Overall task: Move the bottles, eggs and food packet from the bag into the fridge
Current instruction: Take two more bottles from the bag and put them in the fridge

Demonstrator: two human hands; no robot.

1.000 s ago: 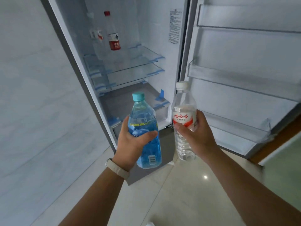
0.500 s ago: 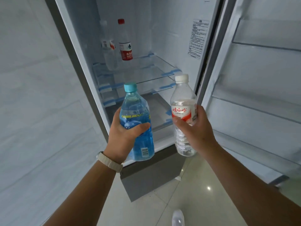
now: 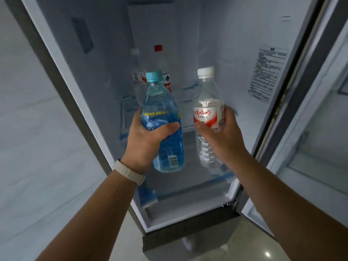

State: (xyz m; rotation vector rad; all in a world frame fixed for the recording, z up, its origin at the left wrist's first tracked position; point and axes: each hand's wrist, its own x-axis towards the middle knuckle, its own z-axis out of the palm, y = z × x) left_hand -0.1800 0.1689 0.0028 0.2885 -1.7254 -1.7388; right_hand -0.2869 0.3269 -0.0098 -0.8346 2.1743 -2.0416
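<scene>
Both bottles have moved up and into the fridge (image 3: 235,76) opening since earlier. Head view: left hand (image 3: 146,140) wraps blue bottle (image 3: 163,117), right hand (image 3: 222,136) wraps clear bottle (image 3: 207,113), both upright mid-air. Full, likely heavy; thin walls flex, so mid-body grip.
</scene>
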